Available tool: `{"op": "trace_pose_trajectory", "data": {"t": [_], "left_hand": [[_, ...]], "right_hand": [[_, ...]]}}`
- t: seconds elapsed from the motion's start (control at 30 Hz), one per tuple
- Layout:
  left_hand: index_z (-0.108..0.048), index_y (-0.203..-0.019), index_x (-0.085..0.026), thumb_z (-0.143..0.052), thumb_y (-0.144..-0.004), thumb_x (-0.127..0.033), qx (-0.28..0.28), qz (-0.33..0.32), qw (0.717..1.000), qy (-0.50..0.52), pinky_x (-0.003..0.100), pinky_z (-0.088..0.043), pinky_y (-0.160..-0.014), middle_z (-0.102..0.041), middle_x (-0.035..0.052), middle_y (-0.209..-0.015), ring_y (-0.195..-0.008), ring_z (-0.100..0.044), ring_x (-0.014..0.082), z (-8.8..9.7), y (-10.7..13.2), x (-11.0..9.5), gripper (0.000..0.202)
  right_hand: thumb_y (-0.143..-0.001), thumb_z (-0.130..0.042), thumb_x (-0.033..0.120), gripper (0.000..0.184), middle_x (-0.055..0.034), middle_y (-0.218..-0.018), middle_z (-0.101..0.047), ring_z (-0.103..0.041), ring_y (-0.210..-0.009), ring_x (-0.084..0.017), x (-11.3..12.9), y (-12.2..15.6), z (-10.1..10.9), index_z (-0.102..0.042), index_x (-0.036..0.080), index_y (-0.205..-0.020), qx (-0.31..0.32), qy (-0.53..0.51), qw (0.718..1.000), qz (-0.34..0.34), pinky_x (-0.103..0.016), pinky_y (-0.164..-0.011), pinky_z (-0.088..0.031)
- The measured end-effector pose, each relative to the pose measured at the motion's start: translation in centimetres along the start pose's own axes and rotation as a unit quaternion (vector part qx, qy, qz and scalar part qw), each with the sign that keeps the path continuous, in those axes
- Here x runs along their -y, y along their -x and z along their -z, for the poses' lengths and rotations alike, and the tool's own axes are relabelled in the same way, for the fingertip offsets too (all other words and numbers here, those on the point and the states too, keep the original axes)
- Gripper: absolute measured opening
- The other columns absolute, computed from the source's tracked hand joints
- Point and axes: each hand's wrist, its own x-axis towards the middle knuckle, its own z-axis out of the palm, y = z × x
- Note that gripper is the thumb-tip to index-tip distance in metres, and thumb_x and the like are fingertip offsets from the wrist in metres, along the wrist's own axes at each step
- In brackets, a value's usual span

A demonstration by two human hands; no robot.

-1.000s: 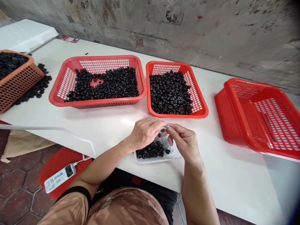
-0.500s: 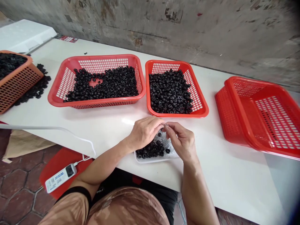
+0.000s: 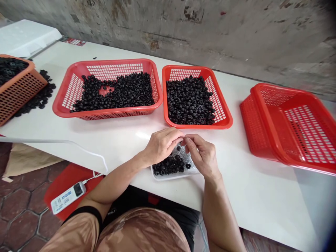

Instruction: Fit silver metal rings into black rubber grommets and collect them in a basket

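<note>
My left hand [image 3: 163, 143] and my right hand [image 3: 202, 154] meet fingertip to fingertip over a shallow clear plastic tray [image 3: 172, 177]. Both are closed in a pinch; whatever lies between the fingertips is hidden or too small to name. Inside the tray, small round black ring-like parts [image 3: 168, 166] are heaped toward the near left. Tiny shiny silvery pieces [image 3: 193, 169] cover the rest of its floor. One black part [image 3: 179, 148] lies apart among them, just below my fingers.
Behind my hands stand a wide red basket [image 3: 112, 112] and a smaller red basket [image 3: 198, 126], both holding black parts. Stacked red baskets [image 3: 258, 129] are at right. An orange basket [image 3: 23, 89] stands at left beside spilled black pieces [image 3: 39, 98]. A white cable [image 3: 65, 141] crosses the left side.
Both hands stay together over the tray with only slight finger movement. A shiny bit seen at the right fingertips earlier is now hardly visible. The whole view has shifted slightly.
</note>
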Motion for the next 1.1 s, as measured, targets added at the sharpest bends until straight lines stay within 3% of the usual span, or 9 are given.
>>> {"op": "trace_pose_trajectory", "data": {"t": [0.23,0.43,0.6,0.77,0.87,1.0,1.1], "left_hand": [[-0.071,-0.096,-0.015,-0.063,-0.1,-0.024,-0.01,0.057,0.991,0.12,0.022,-0.052,-0.074,-0.074,0.0039,-0.086,-0.077,-0.068,0.0115,0.53,-0.43,0.26,0.012],[-0.078,-0.1,-0.018,-0.073,-0.093,-0.031,-0.013,0.123,0.967,0.225,0.024,-0.058,-0.075,-0.074,0.0087,-0.102,-0.091,-0.072,0.0152,0.51,-0.43,0.65,0.016],[-0.079,-0.095,-0.017,-0.082,-0.085,-0.035,-0.016,0.171,0.946,0.275,0.02,-0.056,-0.065,-0.073,0.005,-0.087,-0.075,-0.068,0.012,0.28,-0.26,0.49,0.021],[-0.081,-0.1,-0.018,-0.083,-0.083,-0.033,0.016,0.183,0.925,0.332,0.023,-0.061,-0.077,-0.076,0.007,-0.101,-0.09,-0.073,0.0152,0.41,-0.28,0.43,0.022],[-0.079,-0.108,-0.017,-0.081,-0.085,-0.029,0.022,0.235,0.899,0.368,0.025,-0.062,-0.081,-0.077,0.0078,-0.105,-0.091,-0.075,0.0158,0.4,-0.25,0.37,0.026],[-0.076,-0.105,-0.014,-0.08,-0.086,-0.034,0.015,0.294,0.865,0.407,0.025,-0.062,-0.077,-0.079,0.0067,-0.092,-0.081,-0.076,0.015,0.27,-0.22,0.45,0.028],[-0.077,-0.101,-0.014,-0.08,-0.086,-0.039,0.028,0.301,0.868,0.394,0.022,-0.059,-0.067,-0.077,0.0054,-0.083,-0.072,-0.072,0.0132,0.2,-0.16,0.59,0.03]], "right_hand": [[-0.101,-0.062,0.038,0.019,0.0005,-0.083,-0.071,-0.06,-0.062,-0.01,-0.45,-0.07,-0.39,-0.07,0.021,-0.105,-0.015,-0.067,0.997,-0.035,-0.024,-0.063,-0.051],[-0.099,-0.063,0.037,0.018,0.0016,-0.077,-0.07,-0.058,-0.06,-0.01,-0.28,-0.13,-0.08,-0.071,0.021,-0.099,-0.025,-0.088,0.995,-0.05,-0.024,-0.061,-0.051],[-0.099,-0.064,0.037,0.018,0.0031,-0.069,-0.067,-0.058,-0.057,-0.01,0.37,-0.02,0.13,-0.071,0.021,-0.097,-0.003,-0.106,0.993,-0.053,-0.023,-0.058,-0.05],[-0.099,-0.065,0.037,0.017,0.0016,-0.077,-0.07,-0.057,-0.058,-0.009,0.23,0.02,0.21,-0.071,0.021,-0.098,-0.025,-0.116,0.991,-0.063,-0.023,-0.059,-0.05],[-0.099,-0.065,0.037,0.017,0.0013,-0.079,-0.071,-0.058,-0.059,-0.009,0.05,0.11,0.3,-0.071,0.022,-0.099,-0.019,-0.123,0.99,-0.062,-0.023,-0.059,-0.051],[-0.099,-0.065,0.037,0.017,-0.0003,-0.082,-0.072,-0.059,-0.062,-0.01,0.09,0.23,0.38,-0.071,0.021,-0.097,-0.003,-0.117,0.991,-0.06,-0.023,-0.059,-0.05],[-0.098,-0.065,0.039,0.02,-0.0013,-0.081,-0.073,-0.06,-0.061,-0.011,0.19,0.24,0.22,-0.071,0.02,-0.097,0.007,-0.111,0.992,-0.063,-0.023,-0.057,-0.051]]}}
